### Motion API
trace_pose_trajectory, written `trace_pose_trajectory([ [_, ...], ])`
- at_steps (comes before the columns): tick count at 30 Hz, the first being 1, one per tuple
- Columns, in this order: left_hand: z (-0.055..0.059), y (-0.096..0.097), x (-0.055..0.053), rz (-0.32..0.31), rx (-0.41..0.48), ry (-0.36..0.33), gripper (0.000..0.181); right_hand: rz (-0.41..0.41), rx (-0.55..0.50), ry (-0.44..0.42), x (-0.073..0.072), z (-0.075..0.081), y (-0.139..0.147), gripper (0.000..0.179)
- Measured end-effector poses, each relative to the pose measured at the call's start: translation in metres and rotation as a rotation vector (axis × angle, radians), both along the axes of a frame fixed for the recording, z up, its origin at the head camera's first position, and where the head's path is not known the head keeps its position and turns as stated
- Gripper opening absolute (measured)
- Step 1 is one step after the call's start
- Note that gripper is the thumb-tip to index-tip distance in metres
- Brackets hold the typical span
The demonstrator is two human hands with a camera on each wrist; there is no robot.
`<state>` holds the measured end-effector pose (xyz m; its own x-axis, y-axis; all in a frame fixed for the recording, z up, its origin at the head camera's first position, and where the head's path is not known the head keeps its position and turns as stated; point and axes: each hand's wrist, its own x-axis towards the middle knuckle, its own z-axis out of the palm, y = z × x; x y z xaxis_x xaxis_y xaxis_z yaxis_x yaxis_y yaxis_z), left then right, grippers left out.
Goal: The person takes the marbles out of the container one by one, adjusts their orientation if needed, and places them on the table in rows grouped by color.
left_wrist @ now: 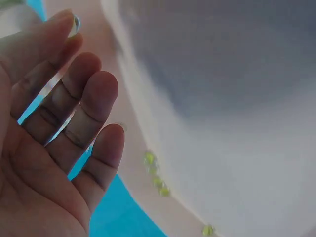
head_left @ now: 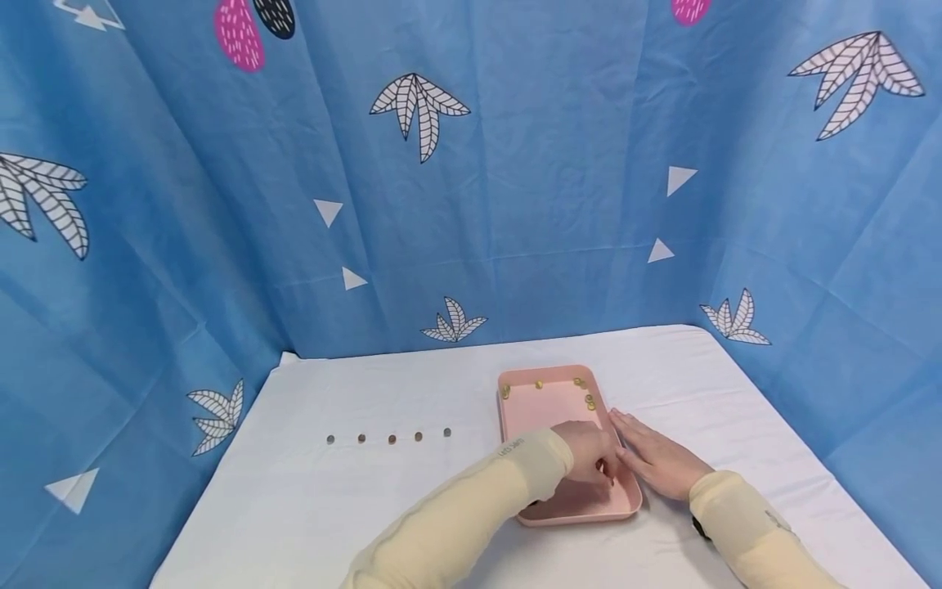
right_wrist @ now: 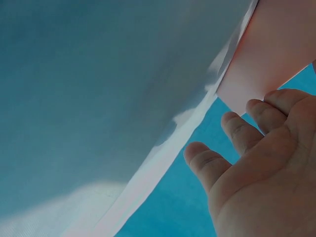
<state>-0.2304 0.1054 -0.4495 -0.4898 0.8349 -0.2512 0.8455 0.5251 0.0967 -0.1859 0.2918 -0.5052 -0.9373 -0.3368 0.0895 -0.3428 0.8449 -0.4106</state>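
My left hand [head_left: 589, 450] is over the near right part of a pink tray [head_left: 577, 519]. In the left wrist view its thumb and index finger pinch a small clear marble [left_wrist: 76, 25] with some yellow in it, while the other fingers are loosely bent. Several yellow-green marbles [head_left: 539, 384] lie along the tray's far edge and far corners. My right hand [head_left: 657, 456] is beside the tray's right wall, fingers extended along it. Its fingertips [right_wrist: 256, 104] overlap the pink wall in the right wrist view.
To the left of the tray, several small dark marbles [head_left: 392, 439] sit in a loose row on the white tablecloth [head_left: 294, 507]. A blue patterned curtain [head_left: 515, 164] stands behind the table and along both sides.
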Motion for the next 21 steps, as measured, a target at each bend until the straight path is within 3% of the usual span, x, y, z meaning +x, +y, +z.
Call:
trace_pose_trajectory([
  [6,0.011,-0.024,-0.009,0.096,0.114,-0.063,0.005,-0.017,0.000,-0.023,0.001,0.001,-0.001,0.061],
  [11,0.014,-0.048,-0.016,0.176,0.205,-0.085,0.004,-0.037,0.003,-0.052,0.003,0.001,-0.002,0.063],
  [21,0.024,-0.112,-0.025,0.344,0.418,-0.181,0.004,-0.038,0.024,-0.067,0.003,0.002,-0.001,0.063],
])
